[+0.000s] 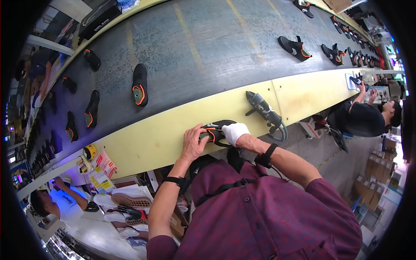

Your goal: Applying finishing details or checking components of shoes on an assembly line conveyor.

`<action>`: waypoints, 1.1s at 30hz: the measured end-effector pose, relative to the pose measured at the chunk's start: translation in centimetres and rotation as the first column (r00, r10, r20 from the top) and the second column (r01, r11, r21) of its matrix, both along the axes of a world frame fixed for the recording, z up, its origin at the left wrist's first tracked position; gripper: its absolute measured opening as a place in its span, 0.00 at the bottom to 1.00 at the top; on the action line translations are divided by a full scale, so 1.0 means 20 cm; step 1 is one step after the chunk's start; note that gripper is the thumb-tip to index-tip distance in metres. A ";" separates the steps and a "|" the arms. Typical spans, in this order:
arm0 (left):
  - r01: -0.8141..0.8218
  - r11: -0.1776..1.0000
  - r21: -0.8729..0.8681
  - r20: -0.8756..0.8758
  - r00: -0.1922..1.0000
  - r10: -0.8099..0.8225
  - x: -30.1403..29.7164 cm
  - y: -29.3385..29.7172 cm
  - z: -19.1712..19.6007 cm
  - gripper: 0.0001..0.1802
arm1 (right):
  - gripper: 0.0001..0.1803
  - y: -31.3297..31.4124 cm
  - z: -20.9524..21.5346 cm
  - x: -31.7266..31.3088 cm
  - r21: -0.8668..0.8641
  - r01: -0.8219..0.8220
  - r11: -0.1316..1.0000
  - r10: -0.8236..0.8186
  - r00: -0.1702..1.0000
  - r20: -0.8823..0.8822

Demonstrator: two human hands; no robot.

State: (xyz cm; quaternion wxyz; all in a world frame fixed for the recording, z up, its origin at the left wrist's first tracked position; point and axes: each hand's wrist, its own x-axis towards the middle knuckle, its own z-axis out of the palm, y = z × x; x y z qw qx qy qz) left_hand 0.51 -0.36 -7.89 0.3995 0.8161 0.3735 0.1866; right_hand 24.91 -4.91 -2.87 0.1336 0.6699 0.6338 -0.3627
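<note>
A black shoe (216, 135) with orange edging and a green-brown insole lies on the pale yellow ledge (160, 132) in front of me. My left hand (193, 142) is bare and closed on the shoe's left end, fingers over its collar. White glove fabric covers my right hand (235, 133), which grips the shoe's right part near the opening; its fingertips are hidden. Just right of the shoe, a dark handheld tool (264, 111) with a hose at its lower end rests on the ledge.
Beyond the ledge runs a grey conveyor belt (173, 43) carrying several similar shoes, including one shoe (139, 86) at its near left. A person (366, 115) works at the far right, another person (58, 199) at the left. Light-coloured shoes (130, 200) are stacked below the ledge.
</note>
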 end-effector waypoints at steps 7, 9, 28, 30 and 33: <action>-0.079 0.995 0.062 0.003 0.997 0.079 0.03 -0.02 -0.04 0.13 | 0.15 -0.02 0.02 -0.01 0.021 0.019 1.000 -0.019 1.000 -0.001; -0.160 0.987 0.030 0.028 0.987 0.159 0.05 0.00 -0.04 0.13 | 0.15 -0.01 0.01 -0.01 0.023 0.005 1.000 -0.005 1.000 0.000; -0.136 0.991 -0.008 -0.237 0.963 0.130 0.13 0.18 0.01 0.14 | 0.13 -0.12 0.03 0.15 0.062 0.105 0.992 -0.104 0.994 -0.030; -0.178 0.983 -0.051 -0.250 0.955 0.160 0.13 0.17 0.01 0.15 | 0.12 -0.16 0.02 0.13 0.221 0.192 0.956 -0.150 0.970 -0.192; -0.215 0.974 -0.069 -0.254 0.948 0.192 0.14 0.15 0.02 0.17 | 0.21 -0.16 -0.03 0.07 0.421 0.267 0.867 -0.039 0.878 -0.478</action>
